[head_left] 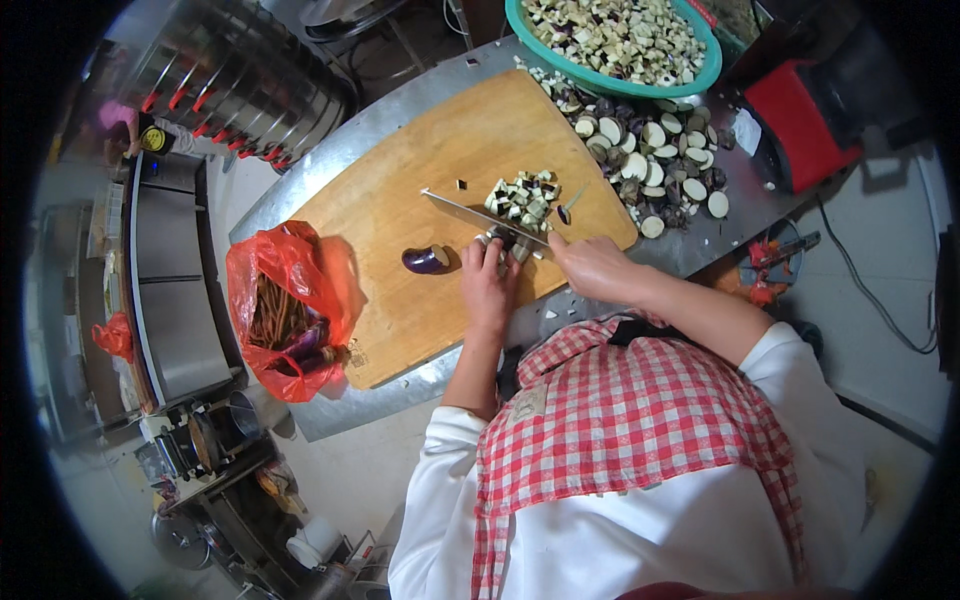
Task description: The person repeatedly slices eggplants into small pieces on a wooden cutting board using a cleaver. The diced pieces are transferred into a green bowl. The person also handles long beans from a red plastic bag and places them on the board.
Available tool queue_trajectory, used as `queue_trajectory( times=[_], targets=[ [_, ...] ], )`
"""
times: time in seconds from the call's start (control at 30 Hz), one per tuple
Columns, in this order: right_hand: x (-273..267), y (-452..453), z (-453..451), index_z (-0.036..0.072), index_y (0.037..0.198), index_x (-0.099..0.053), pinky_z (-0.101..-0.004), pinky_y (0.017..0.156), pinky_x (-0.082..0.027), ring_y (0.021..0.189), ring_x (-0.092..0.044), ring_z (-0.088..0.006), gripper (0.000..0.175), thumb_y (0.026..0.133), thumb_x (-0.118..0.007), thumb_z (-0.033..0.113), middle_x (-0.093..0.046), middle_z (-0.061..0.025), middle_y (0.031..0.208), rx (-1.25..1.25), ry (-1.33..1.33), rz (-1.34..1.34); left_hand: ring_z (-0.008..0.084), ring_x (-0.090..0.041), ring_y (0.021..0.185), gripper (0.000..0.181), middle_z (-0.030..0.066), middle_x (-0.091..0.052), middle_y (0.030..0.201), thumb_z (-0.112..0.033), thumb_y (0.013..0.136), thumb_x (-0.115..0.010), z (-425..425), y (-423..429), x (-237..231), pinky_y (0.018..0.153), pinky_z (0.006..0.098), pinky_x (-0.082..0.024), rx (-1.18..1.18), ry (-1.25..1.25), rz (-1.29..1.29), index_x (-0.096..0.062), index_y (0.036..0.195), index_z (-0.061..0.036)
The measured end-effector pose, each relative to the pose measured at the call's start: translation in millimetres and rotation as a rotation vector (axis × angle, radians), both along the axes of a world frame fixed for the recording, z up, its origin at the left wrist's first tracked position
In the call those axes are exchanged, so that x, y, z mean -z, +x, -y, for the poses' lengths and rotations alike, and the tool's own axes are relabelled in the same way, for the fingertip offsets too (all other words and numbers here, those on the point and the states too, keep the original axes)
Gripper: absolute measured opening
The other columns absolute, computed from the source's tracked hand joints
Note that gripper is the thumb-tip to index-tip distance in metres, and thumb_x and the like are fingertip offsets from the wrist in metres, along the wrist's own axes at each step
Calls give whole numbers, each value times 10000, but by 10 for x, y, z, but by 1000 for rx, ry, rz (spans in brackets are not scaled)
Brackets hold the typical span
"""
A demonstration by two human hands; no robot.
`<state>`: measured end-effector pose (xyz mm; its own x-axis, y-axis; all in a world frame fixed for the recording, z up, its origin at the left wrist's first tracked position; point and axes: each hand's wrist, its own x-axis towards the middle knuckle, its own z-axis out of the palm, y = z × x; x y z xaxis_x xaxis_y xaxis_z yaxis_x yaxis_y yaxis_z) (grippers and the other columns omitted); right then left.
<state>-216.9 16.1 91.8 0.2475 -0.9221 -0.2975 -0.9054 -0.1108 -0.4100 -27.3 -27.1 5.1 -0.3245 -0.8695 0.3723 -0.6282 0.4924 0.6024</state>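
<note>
My right hand grips the handle of a kitchen knife, whose blade points to the upper left over a wooden cutting board. Under the fingers of my left hand are cut eggplant pieces, held against the board right beside the blade. Just beyond the knife lies a small heap of diced eggplant. To the left of my left hand rests an eggplant chunk with its pale cut face toward my hand. A thin eggplant sliver sits to the right of the heap.
A red plastic bag with eggplants and brown stalk-like items stands at the board's left end. A teal basin of diced eggplant stands at the far right, near piled eggplant ends. A red machine is farther right. Another person appears far left.
</note>
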Motion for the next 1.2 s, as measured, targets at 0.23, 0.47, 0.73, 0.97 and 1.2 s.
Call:
queue_trajectory(
  times=[0.23, 0.47, 0.73, 0.97, 1.2],
  targets=[
    [-259, -33, -62, -55, 1016, -464, -527, 608, -501, 696, -668, -435, 223, 827, -547, 29, -654, -258, 711, 26, -14, 62, 373, -555, 1004, 308, 182, -564, 1081, -67, 770, -729, -74, 37, 32, 833, 432, -489, -37, -11, -96, -617, 1055, -30],
    [46, 9, -8, -45, 1023, -471, -528, 609, -501, 694, -664, -439, 207, 839, -530, 29, -658, -259, 719, 90, -68, 103, 367, -564, 972, 320, 181, -563, 1064, -42, 764, -722, -61, 84, 89, 821, 414, -492, -26, -15, -128, -612, 1064, -28],
    [59, 184, -98, -41, 1001, -463, -513, 575, -502, 648, -665, -423, 187, 841, -531, 29, -648, -246, 669, 36, -12, 39, 341, -550, 884, 261, 144, -566, 946, -51, 777, -709, -117, 85, 101, 760, 421, -480, -44, 6, -86, -606, 1016, -38],
    [-82, 209, -225, -33, 1000, -471, -535, 568, -496, 633, -655, -436, 185, 896, -540, 103, -639, -232, 640, 19, -89, 22, 325, -552, 907, 239, 129, -577, 956, -76, 784, -723, -295, 259, 19, 767, 417, -453, 4, -2, -16, -624, 1000, -53],
    [-88, 217, -201, -44, 994, -467, -540, 605, -495, 691, -653, -455, 200, 934, -531, 136, -643, -265, 688, 123, -32, 135, 302, -546, 902, 239, 104, -580, 939, -117, 779, -739, -322, 314, 112, 748, 411, -424, -5, -43, 42, -629, 986, -75]
  ],
)
